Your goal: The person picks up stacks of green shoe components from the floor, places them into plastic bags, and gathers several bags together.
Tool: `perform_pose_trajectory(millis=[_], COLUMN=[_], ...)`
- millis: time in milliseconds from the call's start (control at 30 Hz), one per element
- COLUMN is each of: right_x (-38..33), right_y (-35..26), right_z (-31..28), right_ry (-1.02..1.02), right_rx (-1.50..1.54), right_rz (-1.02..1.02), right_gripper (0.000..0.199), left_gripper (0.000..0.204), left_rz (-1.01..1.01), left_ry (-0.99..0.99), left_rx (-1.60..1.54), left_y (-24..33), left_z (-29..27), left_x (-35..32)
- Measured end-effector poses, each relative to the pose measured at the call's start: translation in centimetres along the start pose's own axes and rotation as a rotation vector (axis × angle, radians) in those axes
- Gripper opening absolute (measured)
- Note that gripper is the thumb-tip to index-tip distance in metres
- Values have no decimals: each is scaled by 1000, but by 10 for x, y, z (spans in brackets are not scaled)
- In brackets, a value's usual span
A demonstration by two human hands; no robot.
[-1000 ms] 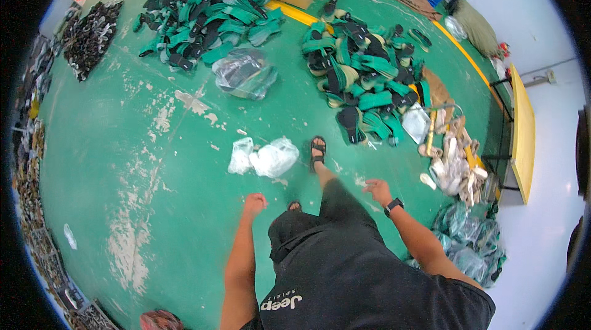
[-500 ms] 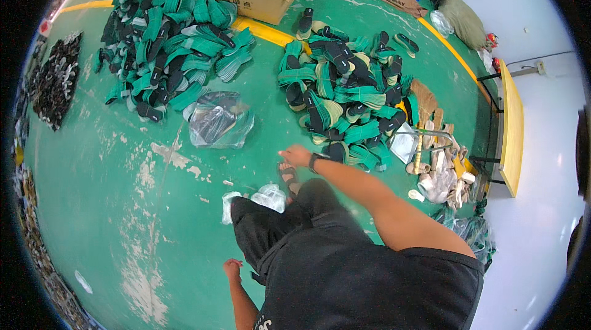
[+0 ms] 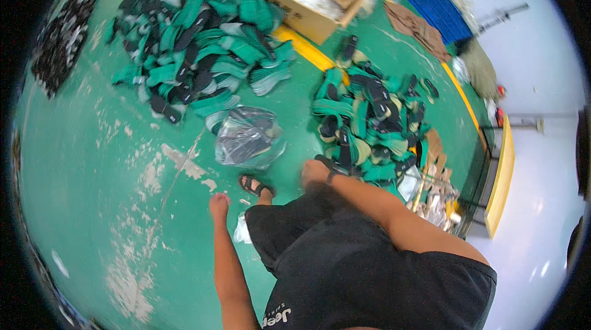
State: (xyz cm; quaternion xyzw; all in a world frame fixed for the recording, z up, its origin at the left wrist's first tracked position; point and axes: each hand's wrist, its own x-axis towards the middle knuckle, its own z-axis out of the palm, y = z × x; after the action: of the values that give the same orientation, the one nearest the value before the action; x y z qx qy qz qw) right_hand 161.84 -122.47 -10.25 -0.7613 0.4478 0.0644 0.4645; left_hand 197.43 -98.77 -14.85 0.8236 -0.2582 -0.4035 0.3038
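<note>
My left hand [image 3: 219, 204] hangs over the green floor, left of my sandalled foot [image 3: 252, 185]. Its fingers are curled in, and nothing shows in them. My right hand [image 3: 314, 173], with a dark band at the wrist, is in front of my thigh, slightly blurred and curled closed; I see nothing held. Nearest to it is a heap of green and black shoe insoles [image 3: 381, 111]. Between the heaps lies a clear plastic bag [image 3: 245, 137] with dark insoles inside. A larger pile of bundled insoles [image 3: 203, 47] is at the far left.
An open cardboard box [image 3: 298, 13] holding white plastic stands behind the piles. A dark heap [image 3: 63, 44] lies far left. At right are tan and white pieces [image 3: 438, 201] near a yellow board [image 3: 502, 176] along the wall, and a blue crate [image 3: 434, 7] behind.
My view has turned, and the piles now sit farther right. My left hand has swung forward and up. My right hand remains before my thigh. A sandalled foot now shows farther left.
</note>
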Motion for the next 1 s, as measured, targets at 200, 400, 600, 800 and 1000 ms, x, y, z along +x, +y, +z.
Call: perform_pose_trajectory(millis=[200,400,600,800,1000], right_x=[99,326,542,558,424], right_y=[-89,-2,114,105,92], right_z=[-27,45,98,149,180], right_ry=[-69,46,120,-730,-409], right_rx=[59,-56,-221,533,410], right_rz=[56,-316,-160,771,229], right_gripper=[24,20,18,53,40], left_gripper=[18,26,75,71,73], left_rz=[54,-86,-671,-418,-578], left_ry=[123,286,562,711,867], left_rx=[-150,-20,206,64,-127], left_y=[130,16,2,-70,-123], left_z=[-12,95,209,230,230], left_x=[86,208,310,300,192])
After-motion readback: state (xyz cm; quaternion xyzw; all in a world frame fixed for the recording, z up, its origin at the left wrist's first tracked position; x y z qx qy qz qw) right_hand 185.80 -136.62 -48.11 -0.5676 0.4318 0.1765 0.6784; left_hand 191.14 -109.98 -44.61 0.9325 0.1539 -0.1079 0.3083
